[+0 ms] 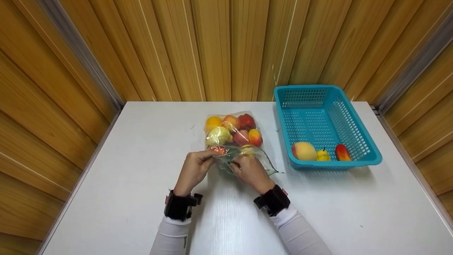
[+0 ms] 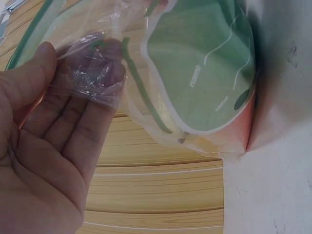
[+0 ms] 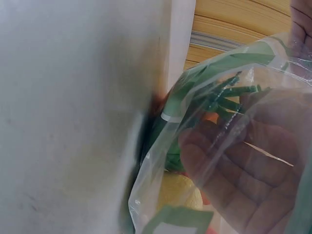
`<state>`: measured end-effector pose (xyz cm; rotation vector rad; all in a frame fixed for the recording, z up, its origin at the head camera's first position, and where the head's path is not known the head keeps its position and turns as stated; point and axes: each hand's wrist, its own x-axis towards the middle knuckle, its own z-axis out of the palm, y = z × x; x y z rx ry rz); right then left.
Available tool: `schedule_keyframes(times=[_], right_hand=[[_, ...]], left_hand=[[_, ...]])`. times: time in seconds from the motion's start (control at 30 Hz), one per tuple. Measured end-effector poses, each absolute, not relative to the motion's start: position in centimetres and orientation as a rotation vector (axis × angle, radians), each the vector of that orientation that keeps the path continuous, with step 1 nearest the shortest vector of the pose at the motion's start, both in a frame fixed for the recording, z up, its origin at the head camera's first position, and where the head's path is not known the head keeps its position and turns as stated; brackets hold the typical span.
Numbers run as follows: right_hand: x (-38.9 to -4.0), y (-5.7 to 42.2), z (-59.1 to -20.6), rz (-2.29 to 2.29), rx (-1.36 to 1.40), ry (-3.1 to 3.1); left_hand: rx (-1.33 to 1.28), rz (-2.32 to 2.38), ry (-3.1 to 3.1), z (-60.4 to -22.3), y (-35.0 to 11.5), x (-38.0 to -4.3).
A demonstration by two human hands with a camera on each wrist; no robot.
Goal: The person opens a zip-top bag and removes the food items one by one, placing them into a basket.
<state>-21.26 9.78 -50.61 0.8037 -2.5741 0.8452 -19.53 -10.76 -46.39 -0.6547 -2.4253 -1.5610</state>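
Note:
A clear plastic bag (image 1: 252,114) with green printing lies on the white table, full of fruit. Inside show an orange (image 1: 213,123), a peach (image 1: 230,123), a red fruit (image 1: 246,121), a pale green one (image 1: 218,136), a red-yellow one (image 1: 254,137) and a yellow one (image 3: 179,191). My left hand (image 1: 195,165) pinches the film at the bag's mouth between thumb and fingers. Within the mouth, behind film, is my right hand (image 1: 250,171); its bent fingers hold green stalks (image 3: 229,100). Beside them a bit of orange shows, mostly hidden.
To the right stands a teal perforated basket (image 1: 279,117). At its near end lie a large peach (image 1: 304,151), a small yellow pear-like fruit (image 1: 322,155) and a red-yellow fruit (image 1: 342,152). Wood-patterned walls (image 1: 212,49) enclose the table (image 1: 141,148) at back and sides.

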Motion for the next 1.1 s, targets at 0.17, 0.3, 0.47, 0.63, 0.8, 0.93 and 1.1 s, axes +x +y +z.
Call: schedule_keyframes(times=[0.17,0.3,0.47,0.63,0.8,0.93,1.1], right_hand=[[-21.2,10.0,-50.4,0.842,0.787,-2.531],[-21.1,10.3,-49.9,0.837,0.773,-2.480],[-20.6,10.8,-48.6,0.824,0.739,-2.442],[-20.1,11.6,-47.1,0.825,0.691,-2.456],[-19.6,12.8,-45.7,0.921,0.657,-2.468],[-19.4,13.8,-45.1,0.960,0.650,-2.478],[-19.1,14.8,-44.6,1.021,0.632,-2.484]], left_hand=[[-0.642,-1.586,-2.409,-46.4,-10.9,-19.5],[-0.628,-1.619,-2.391,-46.4,-11.0,-19.5],[-0.592,-1.648,-2.375,-46.3,-11.2,-19.4],[-0.593,-1.666,-2.362,-46.3,-11.3,-19.5],[-0.601,-1.621,-2.378,-46.4,-11.3,-19.6],[-0.611,-1.612,-2.397,-46.3,-11.2,-19.5],[-0.617,-1.660,-2.400,-46.3,-11.2,-19.5]])
